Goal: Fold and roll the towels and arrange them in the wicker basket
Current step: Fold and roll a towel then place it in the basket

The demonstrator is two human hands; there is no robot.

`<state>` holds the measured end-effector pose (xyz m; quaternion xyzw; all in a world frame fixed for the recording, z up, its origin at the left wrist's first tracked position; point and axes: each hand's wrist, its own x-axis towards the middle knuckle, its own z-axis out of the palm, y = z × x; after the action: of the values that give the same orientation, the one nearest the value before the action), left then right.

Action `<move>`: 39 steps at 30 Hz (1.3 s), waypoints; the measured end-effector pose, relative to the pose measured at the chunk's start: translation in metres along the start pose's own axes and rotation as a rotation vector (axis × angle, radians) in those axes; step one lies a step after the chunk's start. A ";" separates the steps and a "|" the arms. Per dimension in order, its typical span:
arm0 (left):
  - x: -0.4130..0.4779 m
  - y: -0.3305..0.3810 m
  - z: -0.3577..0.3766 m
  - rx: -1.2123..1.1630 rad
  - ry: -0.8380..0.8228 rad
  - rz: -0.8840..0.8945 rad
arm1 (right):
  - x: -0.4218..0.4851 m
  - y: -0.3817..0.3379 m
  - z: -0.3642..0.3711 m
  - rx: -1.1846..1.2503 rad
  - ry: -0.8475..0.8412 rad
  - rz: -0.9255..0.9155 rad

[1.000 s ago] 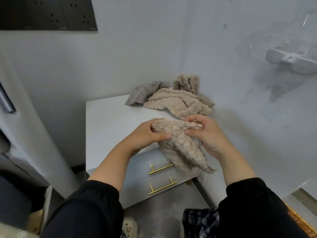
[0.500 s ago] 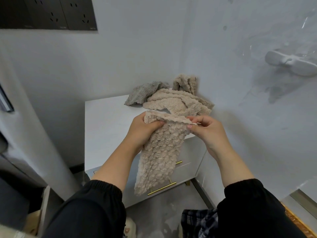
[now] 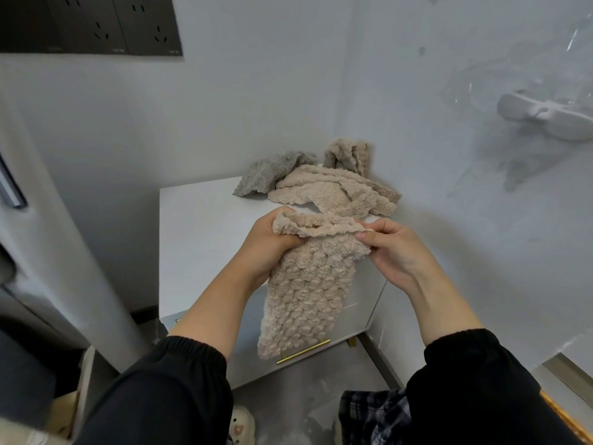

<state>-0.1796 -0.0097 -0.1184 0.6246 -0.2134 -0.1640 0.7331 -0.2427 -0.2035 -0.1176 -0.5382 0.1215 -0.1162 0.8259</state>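
A beige bubble-textured towel (image 3: 305, 290) hangs down in front of the white cabinet (image 3: 199, 239). My left hand (image 3: 266, 242) grips its top left corner, bunched in the fingers. My right hand (image 3: 391, 248) pinches the top right edge between thumb and fingers. Behind, at the cabinet's back right, lies a heap of beige towels (image 3: 333, 194) with a grey towel (image 3: 269, 171) at its left. No wicker basket is in view.
The cabinet stands in a corner between two pale walls and has gold drawer handles (image 3: 303, 351). A white holder (image 3: 545, 114) sticks out from the right wall. Dark sockets (image 3: 128, 24) sit high on the left.
The towel, bunched between both hands a second ago, has been shaken open and now hangs lengthwise. My hands have lifted and moved slightly apart along its top edge.
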 end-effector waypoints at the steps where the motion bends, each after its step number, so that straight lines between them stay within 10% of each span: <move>1: 0.000 0.000 0.000 -0.008 0.000 -0.004 | 0.000 0.000 -0.001 -0.008 0.012 -0.012; 7: 0.001 -0.001 0.004 -0.070 0.078 -0.096 | 0.003 0.001 -0.003 -0.036 0.140 -0.132; 11: 0.003 0.000 0.010 -0.097 0.193 -0.032 | 0.001 -0.002 0.000 0.216 -0.094 0.075; 19: 0.003 -0.002 0.009 0.338 0.442 0.172 | 0.001 0.007 0.000 -0.224 0.017 0.082; 32: -0.002 0.014 -0.029 0.323 0.085 -0.250 | 0.002 0.006 0.004 -0.512 0.055 -0.099; 39: 0.003 0.013 -0.043 0.655 0.341 -0.186 | 0.017 0.008 0.024 -0.614 0.055 -0.031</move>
<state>-0.1552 0.0279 -0.1107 0.8609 -0.0719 -0.0465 0.5015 -0.2187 -0.1854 -0.1166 -0.7609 0.1651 -0.1012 0.6193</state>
